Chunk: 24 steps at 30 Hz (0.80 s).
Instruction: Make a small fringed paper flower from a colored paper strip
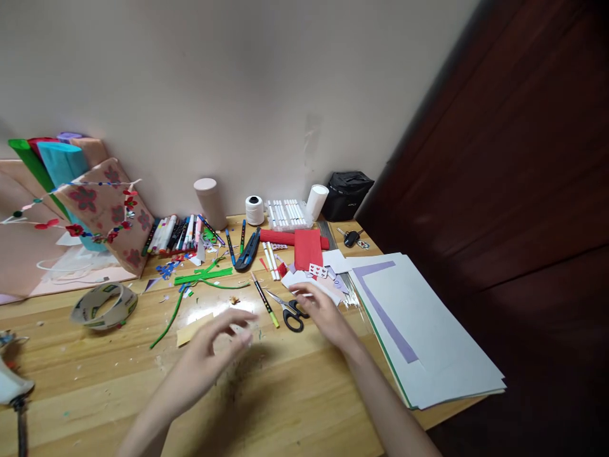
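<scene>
My left hand [212, 349] hovers over the wooden table [285, 393], fingers apart and holding nothing, near a yellow paper piece [193, 331]. Just above the black-handled scissors [292, 320], my right hand [328, 314] is open with its fingers loosely spread, partly covering one scissor handle. Between the hands lies a marker with a yellow-green end [265, 301]. Behind them are red paper [308, 249], a blue and black cutter [248, 249], white paper scraps and green strips [202, 275].
White sheets with a purple strip [387, 314] lie at the right. A tape roll [104, 306] and a glue gun [13, 384] are at the left. Along the wall stand a thread spool [254, 211], marker case [288, 214] and black bag [347, 195].
</scene>
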Each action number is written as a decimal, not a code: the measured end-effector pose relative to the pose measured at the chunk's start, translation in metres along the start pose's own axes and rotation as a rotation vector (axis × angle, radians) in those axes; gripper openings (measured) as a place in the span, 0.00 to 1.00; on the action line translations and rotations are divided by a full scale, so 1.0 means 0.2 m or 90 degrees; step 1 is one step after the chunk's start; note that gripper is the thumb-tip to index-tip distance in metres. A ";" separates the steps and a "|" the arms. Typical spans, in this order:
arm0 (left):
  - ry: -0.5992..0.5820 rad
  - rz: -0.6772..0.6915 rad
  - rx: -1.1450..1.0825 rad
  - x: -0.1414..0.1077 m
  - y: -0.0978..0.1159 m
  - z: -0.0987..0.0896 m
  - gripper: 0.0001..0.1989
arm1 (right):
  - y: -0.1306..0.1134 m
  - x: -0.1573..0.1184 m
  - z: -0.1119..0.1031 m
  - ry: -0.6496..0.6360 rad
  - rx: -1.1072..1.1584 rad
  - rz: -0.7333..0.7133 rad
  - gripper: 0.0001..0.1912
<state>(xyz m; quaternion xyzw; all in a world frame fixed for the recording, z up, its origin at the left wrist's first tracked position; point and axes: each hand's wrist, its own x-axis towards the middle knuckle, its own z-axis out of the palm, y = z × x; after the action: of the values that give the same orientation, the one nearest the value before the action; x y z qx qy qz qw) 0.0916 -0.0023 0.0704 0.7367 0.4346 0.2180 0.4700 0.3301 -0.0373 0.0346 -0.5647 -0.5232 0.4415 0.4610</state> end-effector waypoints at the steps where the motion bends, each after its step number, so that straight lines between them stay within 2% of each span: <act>1: -0.151 0.039 -0.101 0.00 0.05 0.03 0.16 | -0.04 -0.02 0.07 -0.108 0.155 -0.017 0.25; 2: -0.307 0.081 -0.212 0.00 0.09 0.06 0.18 | -0.08 -0.04 0.14 -0.212 0.307 -0.011 0.32; 3: -0.403 0.115 -0.325 0.01 0.11 0.09 0.21 | -0.11 -0.07 0.20 -0.297 0.424 0.015 0.37; 4: -0.425 0.123 -0.424 0.03 0.11 0.13 0.22 | -0.14 -0.09 0.26 -0.344 0.497 0.039 0.40; 7: -0.369 0.078 -0.623 0.06 0.07 0.18 0.21 | -0.18 -0.16 0.34 -0.296 0.565 0.068 0.37; 9: -0.311 0.036 -0.594 0.07 0.02 0.14 0.21 | -0.18 -0.18 0.28 -0.263 0.530 0.045 0.37; 10: -0.265 0.009 -0.545 0.06 -0.01 0.11 0.20 | -0.17 -0.19 0.23 -0.271 0.489 0.021 0.35; 12: -0.109 -0.061 -0.414 0.05 -0.07 0.05 0.16 | -0.12 -0.18 0.10 -0.256 0.334 -0.002 0.26; 13: -0.023 -0.098 -0.340 0.04 -0.10 0.02 0.15 | -0.09 -0.16 0.03 -0.200 0.223 0.008 0.22; 15: 0.098 -0.147 -0.219 0.02 -0.16 -0.02 0.15 | 0.00 -0.12 -0.08 0.021 -0.080 0.054 0.17; 16: 0.122 -0.157 -0.186 0.01 -0.18 -0.03 0.16 | 0.06 -0.10 -0.13 0.112 -0.236 0.077 0.15; 17: 0.127 -0.163 -0.168 0.00 -0.21 -0.02 0.17 | 0.11 -0.07 -0.16 0.161 -0.373 0.092 0.15; 19: 0.100 -0.164 -0.179 -0.02 -0.25 0.00 0.18 | 0.20 -0.03 -0.19 0.186 -0.555 0.131 0.17; 21: 0.083 -0.144 -0.197 -0.04 -0.27 0.04 0.18 | 0.26 0.01 -0.20 0.164 -0.623 0.149 0.18; 24: 0.077 -0.162 -0.195 -0.08 -0.29 0.06 0.17 | 0.24 0.04 -0.21 0.133 -0.621 0.175 0.15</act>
<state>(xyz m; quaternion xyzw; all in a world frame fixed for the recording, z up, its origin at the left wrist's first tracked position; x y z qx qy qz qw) 0.0665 -0.0113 0.0154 0.5810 0.5136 0.2643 0.5734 0.3799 -0.0337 -0.0056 -0.8186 -0.5403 0.1439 0.1314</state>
